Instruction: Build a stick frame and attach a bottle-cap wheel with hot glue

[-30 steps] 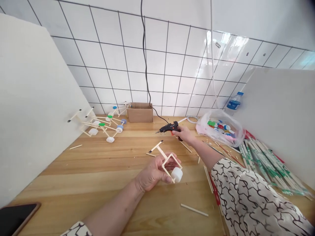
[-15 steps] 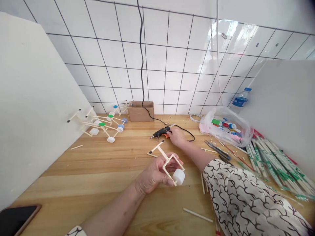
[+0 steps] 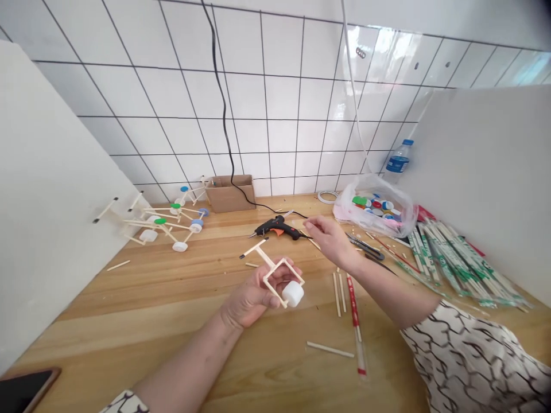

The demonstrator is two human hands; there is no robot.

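Observation:
My left hand [image 3: 253, 293] is closed on a small frame of glued wooden sticks [image 3: 271, 265], holding it above the table. The frame has a crossbar with black ends at its top and a white bottle cap [image 3: 293, 293] near its lower corner. My right hand [image 3: 330, 238] is just right of the black glue gun [image 3: 276, 228], apart from its handle. Its thumb and forefinger are close together; whether anything small is between them I cannot make out. The glue gun lies on the table with its nozzle pointing left.
Several stick frames with caps [image 3: 172, 223] stand at the left panel, near a cardboard box [image 3: 230, 194]. At the right are a plastic bag of bottle caps [image 3: 374, 206], pliers [image 3: 365, 246], wrapped chopsticks [image 3: 460, 258] and a water bottle [image 3: 398, 162]. Loose sticks [image 3: 329, 349] lie in front.
My right hand has let go of the glue gun, which now rests on the table, and has moved right. My left hand still holds the stick frame. The view has turned slightly right.

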